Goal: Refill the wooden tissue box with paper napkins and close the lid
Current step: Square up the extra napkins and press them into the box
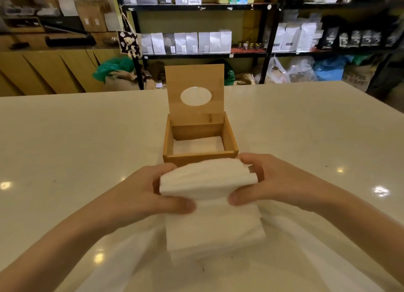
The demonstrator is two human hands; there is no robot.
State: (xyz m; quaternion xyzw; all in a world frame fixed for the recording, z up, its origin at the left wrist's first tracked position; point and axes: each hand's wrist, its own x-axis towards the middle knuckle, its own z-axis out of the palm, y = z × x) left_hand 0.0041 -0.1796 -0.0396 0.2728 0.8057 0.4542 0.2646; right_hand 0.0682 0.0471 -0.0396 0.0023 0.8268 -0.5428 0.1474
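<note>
The wooden tissue box (230, 138) stands on the white table, its hinged lid (195, 114) upright with an oval hole in it. A thin layer of white napkins (197, 146) lies on the box floor. Just in front of the box, my left hand (150, 193) and my right hand (269, 182) grip a bent bundle of white paper napkins (207, 180) from both sides. Beneath the bundle, a taller stack of napkins (214, 228) rests on the table.
The glossy white table (76, 149) stretches wide to both sides. Thin clear plastic wrap (273, 259) lies around the napkin stack at the near edge. Black shelves of bags and jars (196, 42) stand beyond the table's far edge.
</note>
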